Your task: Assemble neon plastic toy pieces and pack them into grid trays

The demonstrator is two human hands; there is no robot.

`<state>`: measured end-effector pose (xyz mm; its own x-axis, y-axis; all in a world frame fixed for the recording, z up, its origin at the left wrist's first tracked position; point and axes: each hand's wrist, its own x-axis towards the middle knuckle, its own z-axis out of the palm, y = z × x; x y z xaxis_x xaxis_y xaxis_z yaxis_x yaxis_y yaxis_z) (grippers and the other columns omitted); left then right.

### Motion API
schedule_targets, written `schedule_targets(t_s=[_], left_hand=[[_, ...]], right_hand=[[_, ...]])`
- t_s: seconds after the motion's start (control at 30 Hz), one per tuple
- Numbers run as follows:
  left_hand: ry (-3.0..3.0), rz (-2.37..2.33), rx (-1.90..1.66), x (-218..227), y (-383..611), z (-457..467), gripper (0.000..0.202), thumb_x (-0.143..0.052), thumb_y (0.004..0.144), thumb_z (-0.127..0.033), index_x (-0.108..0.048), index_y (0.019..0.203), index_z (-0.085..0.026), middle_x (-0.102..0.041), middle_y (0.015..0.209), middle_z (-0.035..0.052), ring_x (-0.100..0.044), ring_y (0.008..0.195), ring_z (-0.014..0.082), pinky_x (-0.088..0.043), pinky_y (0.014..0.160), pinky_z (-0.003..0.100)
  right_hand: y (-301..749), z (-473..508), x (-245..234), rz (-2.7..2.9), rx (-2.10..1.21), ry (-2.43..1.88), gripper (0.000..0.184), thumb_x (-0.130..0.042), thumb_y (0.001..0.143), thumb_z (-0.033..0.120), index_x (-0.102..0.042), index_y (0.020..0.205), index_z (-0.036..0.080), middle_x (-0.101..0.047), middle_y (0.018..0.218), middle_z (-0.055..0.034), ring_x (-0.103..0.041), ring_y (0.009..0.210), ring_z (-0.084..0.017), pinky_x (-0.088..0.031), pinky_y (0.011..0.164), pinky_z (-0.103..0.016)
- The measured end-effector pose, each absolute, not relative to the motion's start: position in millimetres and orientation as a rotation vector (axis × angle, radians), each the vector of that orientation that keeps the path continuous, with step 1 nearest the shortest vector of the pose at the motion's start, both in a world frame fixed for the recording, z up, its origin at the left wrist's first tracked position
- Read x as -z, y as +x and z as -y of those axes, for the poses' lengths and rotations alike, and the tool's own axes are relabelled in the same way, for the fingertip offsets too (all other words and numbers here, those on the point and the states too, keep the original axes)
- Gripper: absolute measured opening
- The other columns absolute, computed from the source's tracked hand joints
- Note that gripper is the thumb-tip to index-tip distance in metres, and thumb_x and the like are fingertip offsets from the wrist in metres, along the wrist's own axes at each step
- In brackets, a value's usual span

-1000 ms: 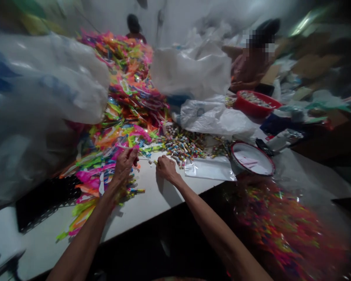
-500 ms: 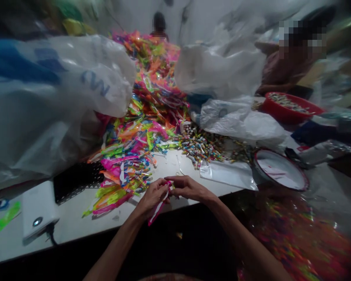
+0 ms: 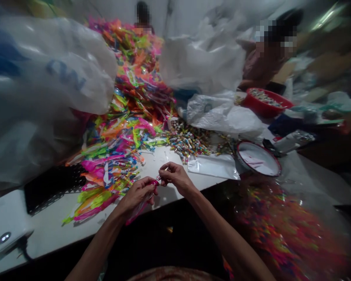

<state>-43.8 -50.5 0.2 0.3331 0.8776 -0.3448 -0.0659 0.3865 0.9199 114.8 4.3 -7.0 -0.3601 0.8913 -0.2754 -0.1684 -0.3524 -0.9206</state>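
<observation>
My left hand (image 3: 137, 193) is closed on a pink plastic packet (image 3: 136, 210) that hangs down below its fingers, just over the front edge of the white table (image 3: 58, 228). My right hand (image 3: 175, 177) pinches a small thin piece at the packet's top, and the two hands almost touch. Right beyond them lies a pile of small colourful candies (image 3: 190, 142), with a big heap of neon plastic packets (image 3: 125, 117) to its left.
Large white plastic bags (image 3: 41, 89) bulge on the left and centre back. A red-rimmed white bowl (image 3: 259, 159) and a clear bag (image 3: 213, 166) lie to the right. A person sits by a red basin (image 3: 265, 102). A black tray (image 3: 51, 185) and a white device (image 3: 6, 224) are at left.
A second ago both hands were out at the candy pile and packet heap. They came back to the table's front edge with a pink packet and now work at its top.
</observation>
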Motion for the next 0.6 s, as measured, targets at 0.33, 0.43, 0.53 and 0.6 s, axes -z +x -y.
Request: schedule_targets(t_s=[0.33, 0.43, 0.53, 0.6], left_hand=[[1.024, -1.092, -0.718, 1, -43, 47, 0.015, -0.049, 0.076, -0.030, -0.053, 0.078, -0.015, -0.056, 0.064, -0.0017, -0.049, 0.046, 0.0088, -0.033, 0.048, 0.022], [0.994, -1.072, -0.710, -2, -42, 46, 0.017, -0.048, 0.076, -0.032, -0.051, 0.076, -0.016, -0.056, 0.063, -0.0016, -0.048, 0.044, 0.0093, -0.031, 0.044, 0.021], [1.017, -1.101, -0.722, -1, -41, 47, 0.028, -0.046, 0.080, -0.043, -0.050, 0.071, -0.016, -0.051, 0.056, -0.0031, -0.044, 0.042, 0.0088, -0.031, 0.042, 0.021], [1.081, -1.148, -0.719, 3, -41, 47, 0.037, -0.044, 0.082, -0.050, -0.048, 0.068, -0.016, -0.045, 0.051, -0.0045, -0.040, 0.041, 0.0080, -0.029, 0.041, 0.021]], right_hand=[[120, -5, 7, 1.028, -1.865, -1.049, 0.033, -0.076, 0.060, 0.034, -0.056, 0.076, 0.013, -0.065, 0.058, -0.0015, -0.056, 0.042, -0.009, -0.041, 0.041, -0.018], [118, -4, 2, 1.099, -1.857, -1.064, 0.033, -0.076, 0.059, 0.034, -0.056, 0.075, 0.013, -0.064, 0.055, -0.0010, -0.056, 0.040, -0.010, -0.041, 0.040, -0.018], [117, -2, -1, 1.146, -1.852, -1.071, 0.033, -0.076, 0.059, 0.035, -0.055, 0.073, 0.014, -0.063, 0.054, 0.0001, -0.055, 0.039, -0.010, -0.042, 0.040, -0.019], [116, 0, -2, 1.182, -1.830, -1.046, 0.033, -0.075, 0.060, 0.036, -0.055, 0.073, 0.014, -0.063, 0.053, 0.0009, -0.055, 0.039, -0.010, -0.043, 0.040, -0.020]])
